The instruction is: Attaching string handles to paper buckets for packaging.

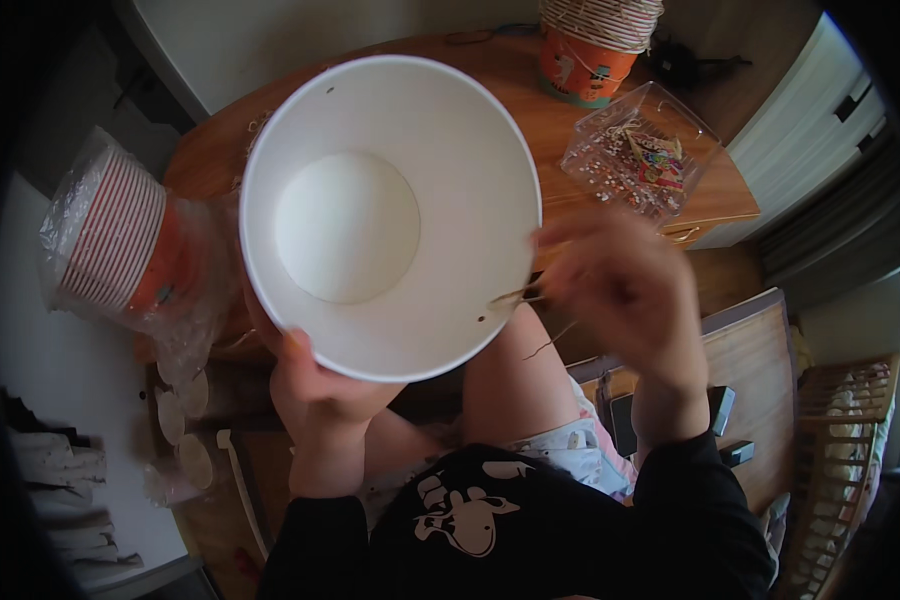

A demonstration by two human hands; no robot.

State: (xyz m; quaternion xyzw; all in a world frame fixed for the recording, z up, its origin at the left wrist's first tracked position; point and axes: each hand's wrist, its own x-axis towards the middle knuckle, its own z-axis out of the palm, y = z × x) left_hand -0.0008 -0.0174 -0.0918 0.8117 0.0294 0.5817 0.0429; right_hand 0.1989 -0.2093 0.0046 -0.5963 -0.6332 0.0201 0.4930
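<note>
A large white paper bucket [475, 170] is tilted with its open mouth toward me. My left hand [335, 385] grips its near-left rim, thumb over the edge, other fingers hidden behind the wall. The inside is bare, with one small hole [331, 91] near the far rim and another hole [482, 319] near the close rim. At the bucket's right side my right hand [620, 290], smeared by motion, pinches a thin brownish cord [515, 296]. One end of the cord lies across the bucket's rim near the close hole; a loose strand hangs below my fingers.
On the wooden table [450, 50], a stack of orange buckets [585, 70] stands at the back. Right of it is a clear plastic box [580, 160] with small pieces and a colourful packet [660, 160]. Plastic-wrapped stacked buckets [120, 235] stand left. A board [760, 370] lies at right.
</note>
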